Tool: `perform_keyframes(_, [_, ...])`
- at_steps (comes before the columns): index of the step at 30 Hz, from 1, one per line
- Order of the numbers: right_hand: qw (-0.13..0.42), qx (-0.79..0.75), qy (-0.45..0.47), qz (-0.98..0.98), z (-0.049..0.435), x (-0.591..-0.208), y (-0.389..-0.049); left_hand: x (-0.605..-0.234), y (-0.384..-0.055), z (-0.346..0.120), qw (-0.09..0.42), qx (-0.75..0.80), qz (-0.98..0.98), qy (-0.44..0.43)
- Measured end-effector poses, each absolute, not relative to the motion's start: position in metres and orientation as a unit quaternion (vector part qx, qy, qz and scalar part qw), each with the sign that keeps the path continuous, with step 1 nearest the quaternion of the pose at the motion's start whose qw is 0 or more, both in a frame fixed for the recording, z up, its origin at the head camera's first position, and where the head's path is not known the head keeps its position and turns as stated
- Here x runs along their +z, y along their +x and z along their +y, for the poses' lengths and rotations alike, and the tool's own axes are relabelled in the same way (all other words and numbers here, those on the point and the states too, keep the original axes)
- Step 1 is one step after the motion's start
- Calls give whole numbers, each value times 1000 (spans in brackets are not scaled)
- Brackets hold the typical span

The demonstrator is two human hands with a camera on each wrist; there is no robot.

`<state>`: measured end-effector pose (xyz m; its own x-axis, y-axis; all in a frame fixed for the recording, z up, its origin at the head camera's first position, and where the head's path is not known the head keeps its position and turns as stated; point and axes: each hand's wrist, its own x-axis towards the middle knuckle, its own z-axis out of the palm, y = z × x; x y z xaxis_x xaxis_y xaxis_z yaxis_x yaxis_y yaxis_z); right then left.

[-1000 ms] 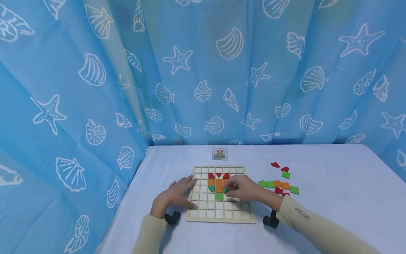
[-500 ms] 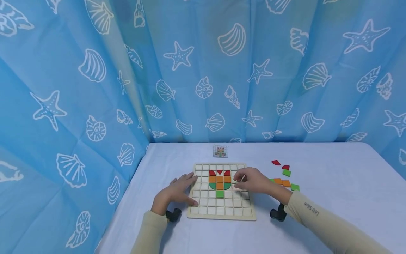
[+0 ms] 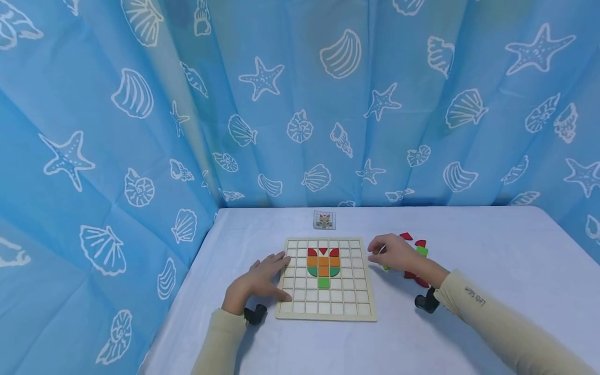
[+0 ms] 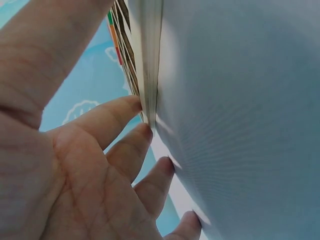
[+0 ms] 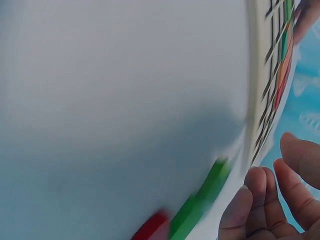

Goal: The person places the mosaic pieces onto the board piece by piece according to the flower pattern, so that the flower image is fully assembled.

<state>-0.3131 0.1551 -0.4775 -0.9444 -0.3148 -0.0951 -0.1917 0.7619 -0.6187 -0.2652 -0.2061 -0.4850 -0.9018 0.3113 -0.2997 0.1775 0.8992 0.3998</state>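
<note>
My left hand (image 3: 260, 278) rests along the left edge of a wooden grid board (image 3: 325, 317), thumb at the lower corner, fingertips on the frame. The left wrist view shows its fingertips at the board edge (image 4: 151, 60). On the grid sit a red triangle (image 3: 323, 251), red quarter-round tiles (image 3: 334, 252), several orange squares (image 3: 323, 271), green quarter-rounds (image 3: 335, 271) and one light green square (image 3: 323, 283). Past the board's right edge, my right hand (image 3: 398, 253) hovers over loose tiles, fingers loosely bent with nothing between them. Below it are green tiles (image 5: 200, 205) and a red one (image 5: 152, 225).
Loose red tiles (image 3: 405, 236) and a light green square (image 3: 422, 251) lie to the right of the board, partly hidden by my right hand. A small picture card (image 3: 324, 220) with a coloured grid pattern lies behind the board. A blue shell-print curtain (image 3: 290, 156) hangs behind the white-covered table.
My right hand has moved right, from above the coloured tiles to beyond the board over the loose pieces. The right green quarter-round, partly covered earlier, now shows fully. My left hand stays put.
</note>
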Motion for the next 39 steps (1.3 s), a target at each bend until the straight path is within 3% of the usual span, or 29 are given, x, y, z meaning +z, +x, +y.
perform_keyframes(17, [76,-317,-49,944,230,-484,-333,-487,-265,-208,186,182,957,125])
perform_keyframes(34, [51,-299,-30,952,267,-485,-338,-487,-267,-208,189,181,957,126])
perform_keyframes(39, [70,-291,-25,954,273,-490,-341,-488,-268,-207,187,181,957,131])
